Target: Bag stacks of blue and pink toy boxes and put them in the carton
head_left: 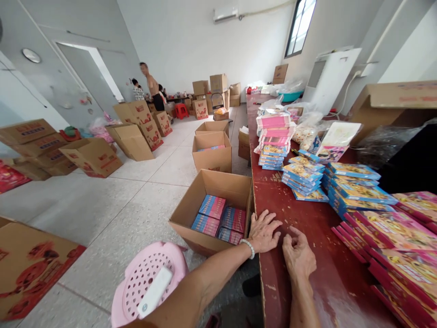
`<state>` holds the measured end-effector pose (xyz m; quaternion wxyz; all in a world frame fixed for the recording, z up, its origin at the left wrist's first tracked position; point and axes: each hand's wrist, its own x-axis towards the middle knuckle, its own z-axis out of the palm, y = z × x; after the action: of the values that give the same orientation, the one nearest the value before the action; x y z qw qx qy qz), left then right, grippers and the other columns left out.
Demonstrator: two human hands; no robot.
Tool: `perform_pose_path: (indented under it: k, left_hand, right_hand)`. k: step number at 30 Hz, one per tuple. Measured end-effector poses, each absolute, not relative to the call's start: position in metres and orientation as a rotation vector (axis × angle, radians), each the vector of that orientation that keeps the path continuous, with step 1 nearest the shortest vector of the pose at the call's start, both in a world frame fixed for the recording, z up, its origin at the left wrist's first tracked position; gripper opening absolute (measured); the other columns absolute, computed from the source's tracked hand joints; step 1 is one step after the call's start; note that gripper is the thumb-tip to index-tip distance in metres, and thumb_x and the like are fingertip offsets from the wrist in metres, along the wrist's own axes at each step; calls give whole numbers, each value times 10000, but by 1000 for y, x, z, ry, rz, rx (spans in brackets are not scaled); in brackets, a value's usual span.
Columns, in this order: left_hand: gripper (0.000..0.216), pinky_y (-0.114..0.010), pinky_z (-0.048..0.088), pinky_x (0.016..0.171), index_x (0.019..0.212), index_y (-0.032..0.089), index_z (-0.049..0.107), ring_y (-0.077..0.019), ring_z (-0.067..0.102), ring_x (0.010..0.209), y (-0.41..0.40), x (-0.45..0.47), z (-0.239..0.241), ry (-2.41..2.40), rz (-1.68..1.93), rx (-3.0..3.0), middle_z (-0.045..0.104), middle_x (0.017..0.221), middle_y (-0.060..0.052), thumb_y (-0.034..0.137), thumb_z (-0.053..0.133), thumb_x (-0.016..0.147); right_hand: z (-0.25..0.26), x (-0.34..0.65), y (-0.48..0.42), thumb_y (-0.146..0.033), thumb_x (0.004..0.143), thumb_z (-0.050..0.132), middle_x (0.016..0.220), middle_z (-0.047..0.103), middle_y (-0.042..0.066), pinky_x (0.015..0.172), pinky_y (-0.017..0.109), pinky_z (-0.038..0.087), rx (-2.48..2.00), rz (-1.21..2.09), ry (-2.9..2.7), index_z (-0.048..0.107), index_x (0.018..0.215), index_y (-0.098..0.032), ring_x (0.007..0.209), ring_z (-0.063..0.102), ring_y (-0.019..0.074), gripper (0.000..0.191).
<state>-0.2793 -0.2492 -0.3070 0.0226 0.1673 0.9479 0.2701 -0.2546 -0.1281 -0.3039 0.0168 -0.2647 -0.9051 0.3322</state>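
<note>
**Both hands empty at the table edge**

Your left hand (262,232), with a white beaded bracelet (248,248) at the wrist, lies open, fingers spread, on the edge of the red table (341,291) — just beside the open carton (218,187) of blue-and-pink packs (211,207). Your right hand (298,255) rests half-curled on the tabletop, holding nothing — the pink-and-yellow packs (396,232) are stacked nearby to its right.
</note>
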Motion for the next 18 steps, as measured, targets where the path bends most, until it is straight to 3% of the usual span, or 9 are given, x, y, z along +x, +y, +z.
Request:
perform_pose_path:
  k: [5, 9, 13, 16, 18]
  left_hand:
    - [481, -684, 233, 1358, 1456, 305, 667, -330, 313, 1659, -253, -271, -319, 2901, 965, 441, 507, 1691, -68, 326, 589, 982]
    - [492, -685, 220, 1363, 1457, 345, 669, -340, 310, 1662, -254, -274, -339, 2882, 1012, 420, 481, 1710, -54, 335, 598, 970]
    - [443, -718, 302, 1319, 1434, 295, 682, -351, 368, 1632, -251, -273, -321, 2971, 924, 475, 535, 1667, -85, 311, 582, 1003]
    - [414, -706, 337, 1303, 1426, 268, 678, -327, 389, 1620, -250, -278, -306, 3011, 743, 510, 546, 1659, -78, 269, 567, 1028]
    - [454, -690, 273, 1334, 1490, 265, 629, -305, 291, 1667, -249, -287, -306, 2950, 724, 510, 451, 1729, -73, 244, 521, 1049]
  right_hand:
    - [-323, -253, -126, -431, 902, 529, 1092, 803, 93, 775, 383, 607, -751, 1193, -2657, 749, 1270, -282, 944, 772, 308, 454]
    - [-339, -259, -123, -417, 846, 570, 1017, 809, 93, 784, 367, 620, -607, 1290, -2561, 765, 1196, -259, 957, 779, 302, 430]
    - [-312, -251, -128, -433, 935, 521, 1132, 813, 87, 748, 342, 580, -687, 1183, -2664, 769, 1244, -282, 926, 767, 275, 423]
    - [-290, -250, -136, -349, 997, 473, 1287, 782, 113, 825, 333, 550, -711, 1140, -2762, 750, 1335, -217, 1056, 758, 271, 456]
    - [-290, -256, -137, -307, 995, 502, 1266, 790, 107, 874, 328, 538, -730, 1120, -2777, 747, 1354, -211, 1093, 748, 262, 445]
